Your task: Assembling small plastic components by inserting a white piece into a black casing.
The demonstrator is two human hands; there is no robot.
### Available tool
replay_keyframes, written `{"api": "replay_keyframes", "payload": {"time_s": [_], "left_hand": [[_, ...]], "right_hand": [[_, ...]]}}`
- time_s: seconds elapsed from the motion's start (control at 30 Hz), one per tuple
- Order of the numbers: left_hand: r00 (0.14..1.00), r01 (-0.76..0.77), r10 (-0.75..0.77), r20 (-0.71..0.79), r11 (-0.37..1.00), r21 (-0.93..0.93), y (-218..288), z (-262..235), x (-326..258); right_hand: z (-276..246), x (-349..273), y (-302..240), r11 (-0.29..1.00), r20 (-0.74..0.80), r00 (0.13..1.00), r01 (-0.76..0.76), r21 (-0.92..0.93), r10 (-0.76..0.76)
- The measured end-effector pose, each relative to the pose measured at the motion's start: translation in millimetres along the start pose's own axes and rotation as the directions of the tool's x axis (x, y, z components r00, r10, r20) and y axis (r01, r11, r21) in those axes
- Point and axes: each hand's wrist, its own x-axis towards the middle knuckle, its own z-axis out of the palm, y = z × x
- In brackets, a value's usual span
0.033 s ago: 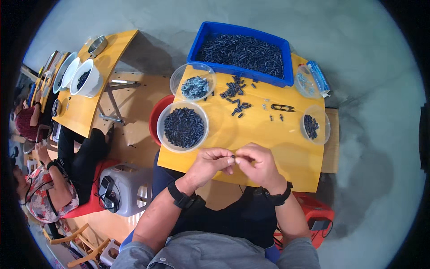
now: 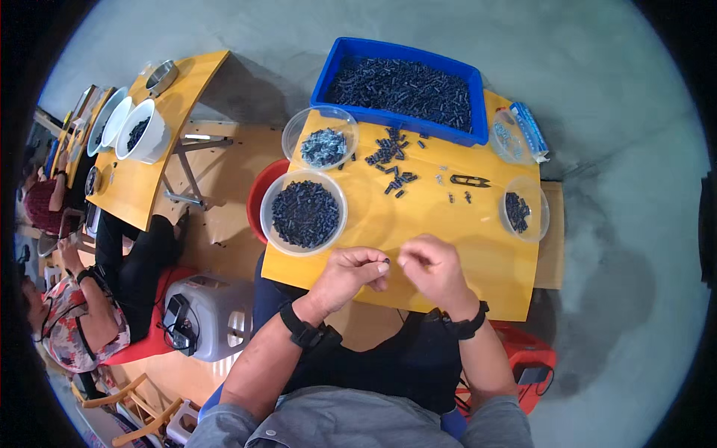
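Over the front edge of the yellow table, my left hand (image 2: 351, 274) pinches a small dark cylindrical piece (image 2: 387, 261) between thumb and fingertips. My right hand (image 2: 435, 270) is a short gap to the right, its fingers curled and pressed together. Whether anything is between them is hidden. Nearest my left hand stands a clear round tub (image 2: 345, 216) filled with small dark pieces. Farther off on the table lie a loose cluster of dark pieces (image 2: 388, 153), a pair of black thread snips (image 2: 470, 181) and a few tiny bits.
A blue tray (image 2: 323, 93) heaped with dark pieces is at the back. Clear tubs hold pale-blue bits (image 2: 323, 147), and dark pieces (image 2: 517, 211) at the right. A red bucket (image 2: 258, 198) stands left of the table. A person (image 2: 89, 321) sits at another table (image 2: 175, 112) on the left.
My right hand has moved a little up and right, away from my left fingertips. The small dark piece stays in my left hand, which has barely moved.
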Motion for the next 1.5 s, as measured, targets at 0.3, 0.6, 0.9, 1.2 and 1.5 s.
{"api": "replay_keyframes", "payload": {"time_s": [0.3,0.6,0.9,1.2,1.5], "left_hand": [[0.991,-0.011,0.030,-0.129,0.990,0.143,-25.4,-6.7,16.2],[0.981,-0.049,0.082,-0.176,0.981,0.187,-34.2,-7.0,16.5],[0.978,-0.059,0.088,-0.188,0.986,0.155,-31.7,-6.5,15.0],[0.981,-0.022,0.058,-0.188,0.982,0.185,-26.8,-5.1,14.5],[0.978,-0.080,0.104,-0.179,0.987,0.141,-37.7,-6.2,18.9]], "right_hand": [[-59.2,20.8,79.6,0.751,-0.430,0.900,-0.335,-0.569,0.076],[-60.6,37.4,82.8,0.660,-0.441,0.878,-0.445,-0.605,0.188],[-57.7,52.8,77.1,0.570,-0.392,0.905,-0.411,-0.712,0.162],[-54.3,51.7,90.1,0.559,-0.367,0.930,-0.308,-0.770,0.006],[-60.9,43.2,97.5,0.648,-0.382,0.923,-0.266,-0.714,-0.042]]}}
